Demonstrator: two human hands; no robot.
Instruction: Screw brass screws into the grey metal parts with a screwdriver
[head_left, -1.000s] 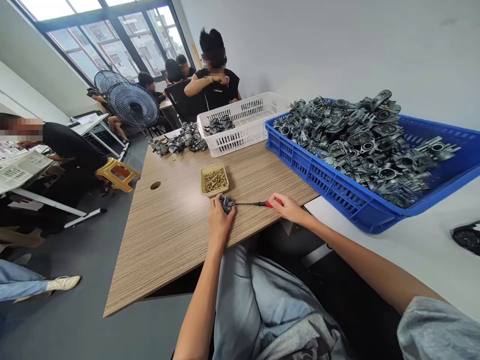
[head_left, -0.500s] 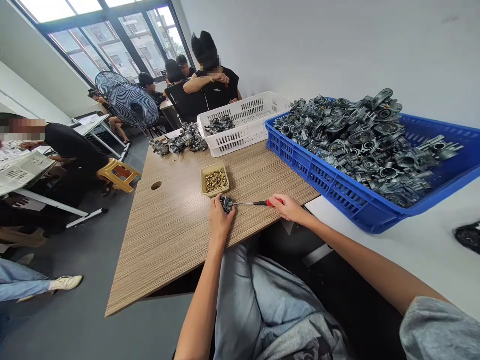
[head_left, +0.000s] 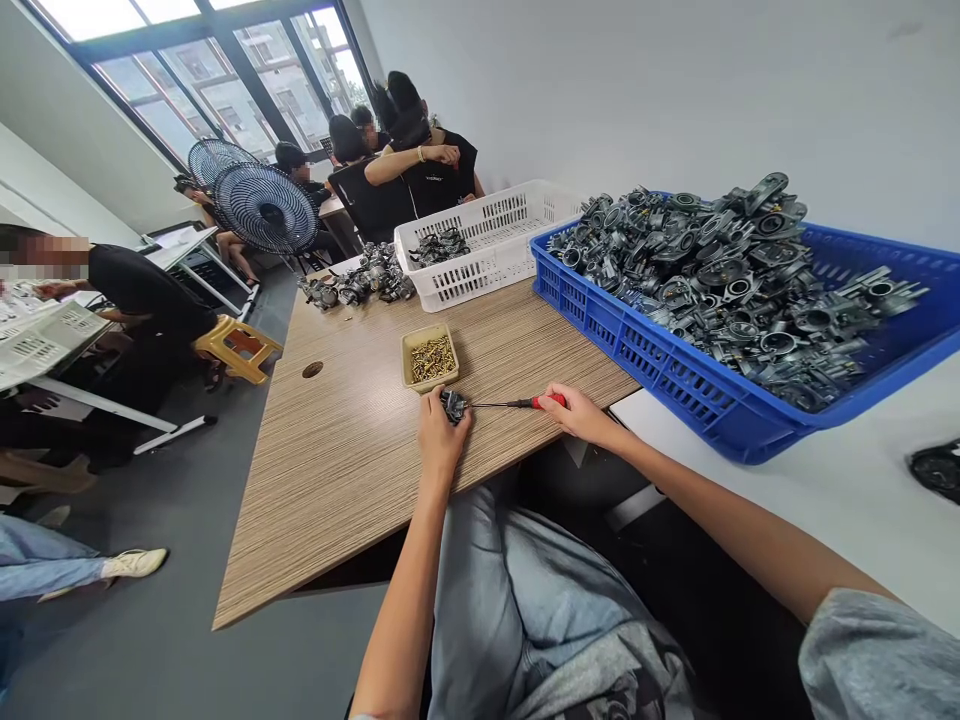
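Head view: the left hand [head_left: 442,440] grips a dark metal part [head_left: 453,405] near the edge of the surface [head_left: 322,470], just beside a small tray [head_left: 417,384] of brass-coloured screws [head_left: 433,358]. The right hand [head_left: 576,414] wraps around a red-handled screwdriver [head_left: 521,404], its shaft pointing at the part; tip contact is too small to tell. To the right, a blue crate [head_left: 637,362] is heaped with grey parts [head_left: 705,275].
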